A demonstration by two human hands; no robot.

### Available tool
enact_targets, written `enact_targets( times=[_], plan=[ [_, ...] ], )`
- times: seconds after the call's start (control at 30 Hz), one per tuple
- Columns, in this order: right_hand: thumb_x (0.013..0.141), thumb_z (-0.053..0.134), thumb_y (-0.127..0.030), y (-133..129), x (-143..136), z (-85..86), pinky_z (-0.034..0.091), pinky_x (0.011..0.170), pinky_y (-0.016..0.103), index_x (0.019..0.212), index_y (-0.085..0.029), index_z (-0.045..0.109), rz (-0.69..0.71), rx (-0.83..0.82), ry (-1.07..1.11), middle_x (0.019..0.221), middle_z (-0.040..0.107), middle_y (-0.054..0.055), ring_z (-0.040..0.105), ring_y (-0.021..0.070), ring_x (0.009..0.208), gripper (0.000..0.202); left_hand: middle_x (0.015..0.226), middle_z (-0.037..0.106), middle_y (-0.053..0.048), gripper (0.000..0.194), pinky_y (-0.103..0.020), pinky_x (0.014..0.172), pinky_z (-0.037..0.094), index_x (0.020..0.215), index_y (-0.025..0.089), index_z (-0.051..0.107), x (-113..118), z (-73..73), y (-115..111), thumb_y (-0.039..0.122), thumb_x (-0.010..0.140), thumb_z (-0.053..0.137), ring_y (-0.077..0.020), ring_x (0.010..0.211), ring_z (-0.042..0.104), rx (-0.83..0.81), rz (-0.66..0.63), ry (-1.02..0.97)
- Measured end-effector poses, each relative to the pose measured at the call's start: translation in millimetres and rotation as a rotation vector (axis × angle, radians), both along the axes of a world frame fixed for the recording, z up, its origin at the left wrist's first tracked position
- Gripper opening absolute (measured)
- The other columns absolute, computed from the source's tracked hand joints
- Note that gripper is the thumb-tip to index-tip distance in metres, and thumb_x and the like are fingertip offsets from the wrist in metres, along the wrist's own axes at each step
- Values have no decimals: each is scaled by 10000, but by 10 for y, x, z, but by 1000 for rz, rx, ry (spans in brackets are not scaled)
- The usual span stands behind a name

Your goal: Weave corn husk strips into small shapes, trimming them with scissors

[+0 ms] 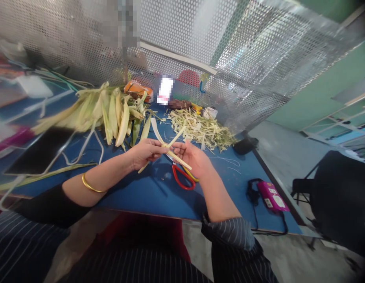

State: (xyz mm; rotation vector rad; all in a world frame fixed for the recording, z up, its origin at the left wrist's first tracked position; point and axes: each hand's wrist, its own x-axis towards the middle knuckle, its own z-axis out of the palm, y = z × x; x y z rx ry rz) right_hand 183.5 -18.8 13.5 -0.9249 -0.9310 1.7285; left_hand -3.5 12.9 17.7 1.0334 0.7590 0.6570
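Note:
Pale corn husk strips (180, 158), crossed at a knot-like middle with their ends sticking out several ways, are held above the blue table (135, 196). My left hand (148, 152) pinches them at the crossing between thumb and fingers. From the other side my right hand (196, 158) has its curled fingers on the crossing, palm partly turned up. Scissors (182, 182) with red and yellow handles lie on the table just below my hands, their blades partly hidden by the strips and hands.
Long corn husks (94, 108) are heaped at the back left, and shredded husk scraps (203, 131) at the back right. Beside them is an orange packet (138, 91). White thread (225, 159) and a magenta box (272, 195) lie to the right. A perforated partition (182, 35) stands behind.

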Motion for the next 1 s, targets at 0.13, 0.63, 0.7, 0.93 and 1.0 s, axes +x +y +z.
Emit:
enact_targets(
  times=[0.13, 0.63, 0.7, 0.93, 1.0],
  plan=[
    [742, 694, -379, -8, -34, -22, 458, 645, 238, 852, -172, 699, -104, 94, -80, 684, 628, -5, 540, 83, 596, 234, 425, 330, 49, 135, -231, 423, 97, 659, 107, 671, -4, -10, -15, 228, 706, 710, -35, 401, 219, 74, -97, 62],
    [715, 660, -365, -11, -208, -148, 375, 553, 252, 653, -169, 645, -521, 320, -384, 548, 512, -33, 448, 97, 539, 205, 425, 453, 2, 278, -260, 440, 84, 609, 143, 709, 72, -45, -113, 409, 689, 698, -62, 410, 203, 205, -103, 178],
    [734, 640, -392, 0, -185, -154, 386, 563, 260, 657, -169, 640, -504, 337, -448, 553, 514, -27, 456, 103, 543, 236, 394, 418, 9, 304, -256, 433, 95, 572, 143, 698, 65, -44, -109, 419, 701, 683, -64, 404, 208, 233, -113, 198],
    [784, 623, -371, -72, -58, 65, 411, 890, 356, 1039, -201, 624, -897, 790, -1028, 984, 615, 70, 558, 182, 916, 307, 558, 627, -58, 283, -227, 405, 162, 704, 123, 734, 65, -55, -131, 401, 697, 681, -57, 395, 294, 229, -152, 246],
    [804, 607, -334, -111, -100, 128, 363, 960, 369, 963, -221, 659, -710, 923, -1127, 1009, 631, 61, 552, 193, 998, 202, 560, 637, -54, 256, -218, 410, 200, 711, 129, 736, 78, -43, -165, 379, 698, 681, -65, 411, 347, 248, -183, 271]
  ],
)
